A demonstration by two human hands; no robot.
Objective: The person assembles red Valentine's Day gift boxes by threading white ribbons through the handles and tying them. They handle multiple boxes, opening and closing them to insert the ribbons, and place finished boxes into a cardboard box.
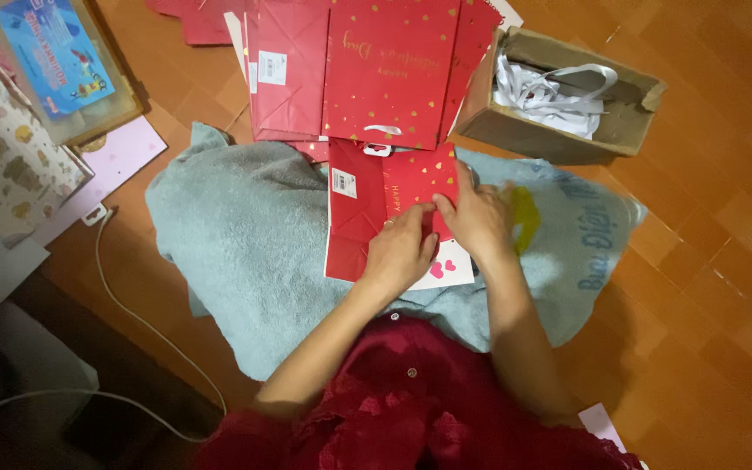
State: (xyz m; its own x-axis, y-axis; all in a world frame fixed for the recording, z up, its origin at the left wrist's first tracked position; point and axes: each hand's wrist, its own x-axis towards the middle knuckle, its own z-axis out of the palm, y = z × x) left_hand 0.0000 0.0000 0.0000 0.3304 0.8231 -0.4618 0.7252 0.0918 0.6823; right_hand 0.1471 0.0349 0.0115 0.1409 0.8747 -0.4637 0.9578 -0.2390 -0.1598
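— What's nearest the camera?

— The person's dark red buttoned top (411,409), then both forearms reaching out over a grey-blue towel (237,252) spread on the orange tiled floor (715,287).

— And the hands?

— The left hand (400,248) and right hand (479,218) meet on a flat red paper gift bag (376,204) with gold hearts, lying on the towel. The fingertips of both press together on a fold near the bag's middle, pinching the paper. A white card with pink hearts (448,268) peeks out from under the wrists.

— Beyond that?

— A stack of the same red gift bags (367,70) just past the one being handled, touching its top edge. To their right, an open cardboard box (567,96) full of white ribbon handles (550,87). Far left, a white cable (124,305) trails across the floor, with a blue-lidded box (58,61) beyond it.
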